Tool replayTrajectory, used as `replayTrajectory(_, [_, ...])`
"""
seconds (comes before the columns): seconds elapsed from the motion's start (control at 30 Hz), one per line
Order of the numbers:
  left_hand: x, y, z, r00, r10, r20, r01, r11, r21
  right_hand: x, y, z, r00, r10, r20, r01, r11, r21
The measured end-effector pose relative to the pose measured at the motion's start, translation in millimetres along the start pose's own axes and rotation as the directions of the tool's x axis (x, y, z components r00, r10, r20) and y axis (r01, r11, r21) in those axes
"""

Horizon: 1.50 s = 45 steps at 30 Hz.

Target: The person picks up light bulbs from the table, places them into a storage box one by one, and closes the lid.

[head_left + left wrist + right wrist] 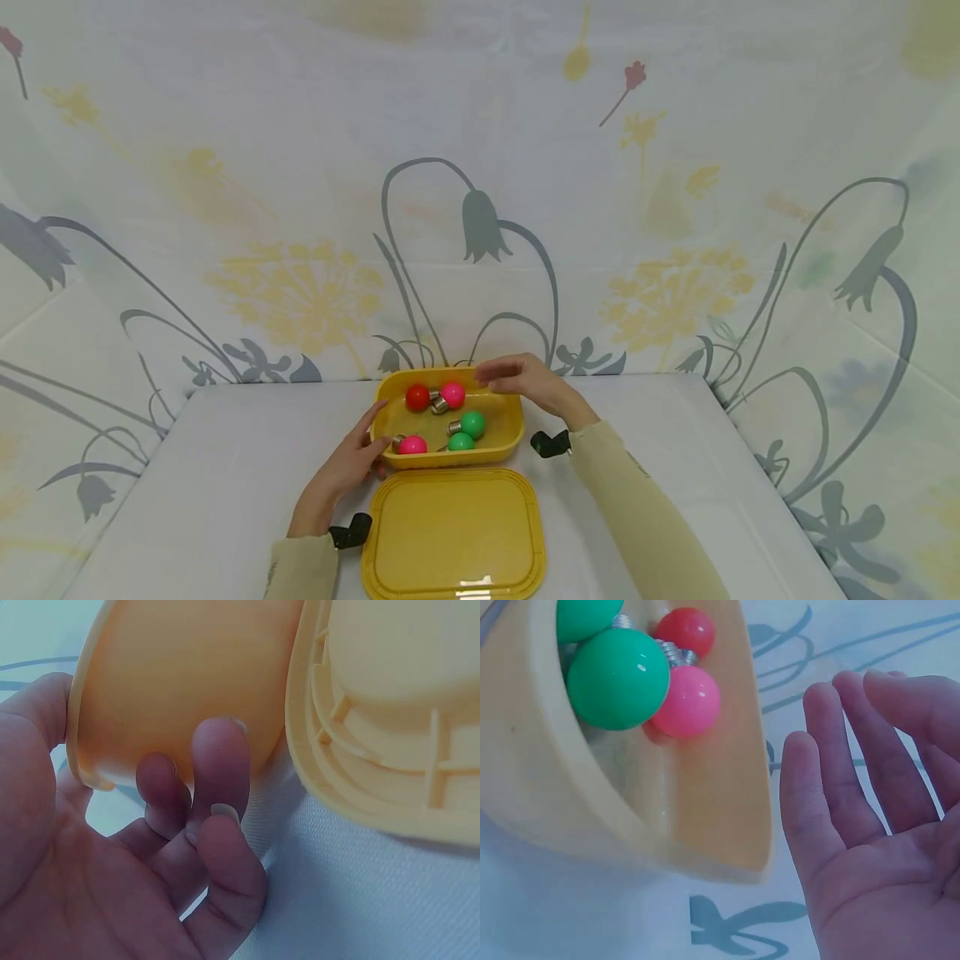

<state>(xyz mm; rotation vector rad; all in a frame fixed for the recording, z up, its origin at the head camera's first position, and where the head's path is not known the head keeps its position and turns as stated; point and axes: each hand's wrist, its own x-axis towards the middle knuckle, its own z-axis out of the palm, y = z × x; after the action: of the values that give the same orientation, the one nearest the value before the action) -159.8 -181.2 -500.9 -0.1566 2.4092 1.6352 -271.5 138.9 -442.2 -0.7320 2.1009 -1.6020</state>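
A yellow plastic container [512, 427] holds several small round light bulbs with metal screw bases. Among them are a red bulb [417, 397], a pink bulb [453, 394] at the back and a green bulb [472, 424]. Another pink bulb [412, 446] lies near the front wall. My left hand [347, 465] grips the container's left end at the rim. In the left wrist view, curled fingers [225, 761] show against its outer wall [172, 675]. Over the back right corner is my right hand [528, 383], holding nothing. Its fingers [836, 765] extend beside the rim in the right wrist view.
A matching yellow lid [453, 533] lies on the white table [225, 483] just in front of the container. Behind the table hangs a flower-patterned cloth [480, 125]. Dark camera mounts sit at both wrists.
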Motion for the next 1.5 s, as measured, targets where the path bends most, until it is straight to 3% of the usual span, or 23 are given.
replayTrajectory(0.83, [-0.4,-2.0,-2.3,1.000,0.029,0.000,-0.029,1.000,-0.013,-55.3,4.8,-33.6,0.991,0.048,-0.124,-0.055,0.997,-0.053])
replayTrajectory(1.1, [-0.1,-2.4,-1.1,1.000,0.021,-0.001,-0.021,1.000,-0.018,-84.8,3.0,-46.9,0.985,0.063,-0.158,-0.076,0.994,-0.079])
replayTrajectory(1.5, [2.2,-3.7,0.6,1.000,0.015,-0.015,-0.015,1.000,-0.007,-135.9,20.9,-65.3,0.970,0.100,-0.221,-0.117,0.991,-0.067])
